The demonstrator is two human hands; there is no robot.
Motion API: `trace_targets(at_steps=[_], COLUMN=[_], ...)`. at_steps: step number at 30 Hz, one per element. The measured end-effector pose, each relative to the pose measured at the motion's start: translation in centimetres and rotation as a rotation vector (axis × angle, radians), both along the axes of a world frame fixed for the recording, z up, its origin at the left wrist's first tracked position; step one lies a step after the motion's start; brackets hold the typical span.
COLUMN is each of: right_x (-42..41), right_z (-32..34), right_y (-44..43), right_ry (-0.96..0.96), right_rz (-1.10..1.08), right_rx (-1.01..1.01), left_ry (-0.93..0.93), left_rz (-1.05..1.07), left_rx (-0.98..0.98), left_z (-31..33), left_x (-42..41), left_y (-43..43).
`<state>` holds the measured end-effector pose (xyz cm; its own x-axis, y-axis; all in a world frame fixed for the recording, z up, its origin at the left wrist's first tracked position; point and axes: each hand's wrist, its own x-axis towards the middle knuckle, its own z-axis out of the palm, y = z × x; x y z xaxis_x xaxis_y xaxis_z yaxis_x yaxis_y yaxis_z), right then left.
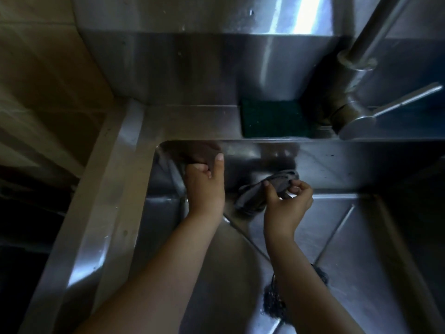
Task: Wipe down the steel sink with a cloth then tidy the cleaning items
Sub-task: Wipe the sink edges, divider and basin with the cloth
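The steel sink (113,201) fills the view from above. My left hand (204,186) is in its far left corner. The fingers are curled and the thumb points up against the back wall. A grey strip of cloth (172,169) runs out of that fist along the left wall. My right hand (287,203) is a little to the right, above the sink floor. It pinches a bunched grey cloth (260,192) between thumb and fingers. Whether both hands hold one cloth is hidden behind the left hand.
A green scouring pad (274,120) lies on the back ledge beside the tap base. The steel faucet (351,107) and its lever reach over the right side. A dark wire scrubber (273,303) sits on the sink floor near the drain, under my right forearm.
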<state>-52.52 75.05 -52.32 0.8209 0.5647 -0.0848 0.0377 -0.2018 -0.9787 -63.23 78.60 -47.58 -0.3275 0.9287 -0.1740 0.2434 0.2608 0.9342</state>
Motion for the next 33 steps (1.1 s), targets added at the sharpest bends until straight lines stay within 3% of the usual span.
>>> trace_targets(at_steps=[6,14,26,33], right_x=[1.6,1.7,4.1,5.9], right_z=[2.7,5.5,6.0,6.5], right_y=[-3.0,-5.4,-5.0,-3.3], right_ry=[0.011,-0.015,0.024,0.047], right_rz=[-0.021,0.047,0.175,0.244], right_rx=[0.034,0.066,0.050,0.067], left_ry=[0.084,0.016,0.027,0.130], left_rz=[-0.070,-0.138,-0.049,0.062], left_rx=[0.034,0.058,0.075,0.076], left_z=[-0.1,1.7,1.9,2.0], left_x=[-0.6,0.3,3.6,5.7], left_y=[-1.3,-3.3,-5.8,-5.3])
